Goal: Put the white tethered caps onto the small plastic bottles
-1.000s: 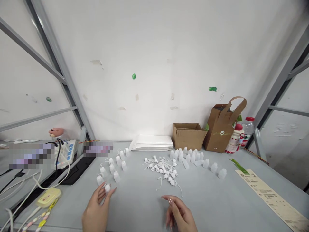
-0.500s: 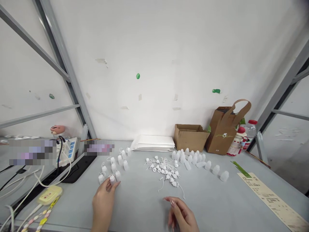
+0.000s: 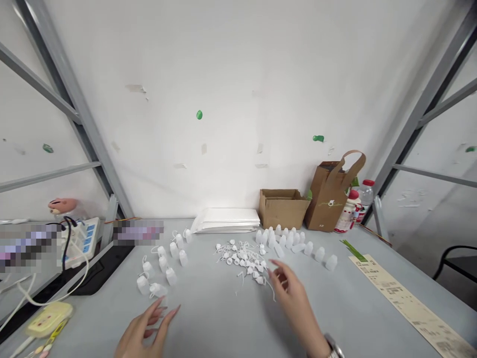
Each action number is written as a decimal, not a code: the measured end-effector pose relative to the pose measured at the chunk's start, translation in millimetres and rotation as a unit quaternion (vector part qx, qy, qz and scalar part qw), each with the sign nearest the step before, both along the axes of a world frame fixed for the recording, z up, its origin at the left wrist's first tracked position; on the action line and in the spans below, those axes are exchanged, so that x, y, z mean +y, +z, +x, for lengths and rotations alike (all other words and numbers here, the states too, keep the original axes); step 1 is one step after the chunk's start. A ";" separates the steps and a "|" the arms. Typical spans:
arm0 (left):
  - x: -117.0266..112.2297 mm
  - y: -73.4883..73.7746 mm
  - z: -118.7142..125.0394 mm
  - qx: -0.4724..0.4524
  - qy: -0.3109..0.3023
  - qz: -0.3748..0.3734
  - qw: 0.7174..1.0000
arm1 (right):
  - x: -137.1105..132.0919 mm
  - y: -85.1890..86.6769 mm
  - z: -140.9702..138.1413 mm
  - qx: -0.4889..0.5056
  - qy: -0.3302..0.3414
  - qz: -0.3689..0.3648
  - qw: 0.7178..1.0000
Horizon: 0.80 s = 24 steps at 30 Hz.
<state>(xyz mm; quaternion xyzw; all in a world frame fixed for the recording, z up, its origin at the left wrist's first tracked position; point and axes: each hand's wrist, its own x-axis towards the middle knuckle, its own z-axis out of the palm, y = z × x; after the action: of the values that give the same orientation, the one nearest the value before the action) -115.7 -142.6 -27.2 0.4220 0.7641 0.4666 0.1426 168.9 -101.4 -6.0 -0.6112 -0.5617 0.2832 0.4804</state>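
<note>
My left hand [image 3: 146,329] is open, thumb and fingers apart, just in front of a small white bottle [image 3: 158,290] that lies tipped over. Behind that bottle stand several more small translucent bottles [image 3: 170,276] with white caps, some with string loops. Over the table at centre right, my right hand [image 3: 292,293] has its fingers apart and nothing visible in them. Its fingertips are by the right edge of a pile of white caps with strings [image 3: 244,261]. Several uncapped translucent bottles [image 3: 319,254] stand or lie beyond it to the right.
White padded envelopes [image 3: 227,219], a cardboard box [image 3: 283,211] and a brown paper bag [image 3: 324,204] line the wall. Bottles [image 3: 346,213] stand beside the bag. A paper strip [image 3: 402,296] lies at right. A power strip [image 3: 80,243], cables and a yellow case [image 3: 50,319] are at left.
My left hand has let go of a capped bottle and drawn back; that bottle is now on its side. My right hand has moved forward to the caps. The camera view has turned right.
</note>
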 end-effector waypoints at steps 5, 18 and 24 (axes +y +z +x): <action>8.6 5.0 7.8 0.052 0.062 -0.012 0.997 | 27.8 15.7 31.2 -0.189 -0.097 -0.037 0.976; 4.1 -5.5 -41.8 0.360 0.120 -0.049 0.924 | 8.7 -8.0 9.3 -0.200 -0.017 -0.042 0.979; 0.5 -21.0 -43.0 0.362 0.080 -0.010 0.929 | -6.4 -9.4 -19.0 -0.226 0.081 0.031 0.970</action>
<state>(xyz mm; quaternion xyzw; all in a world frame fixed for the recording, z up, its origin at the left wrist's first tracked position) -158.6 -142.1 -48.2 0.4985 0.7994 0.2849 -0.1769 149.9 -107.8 -15.4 -0.5963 -0.7118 0.1585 0.3355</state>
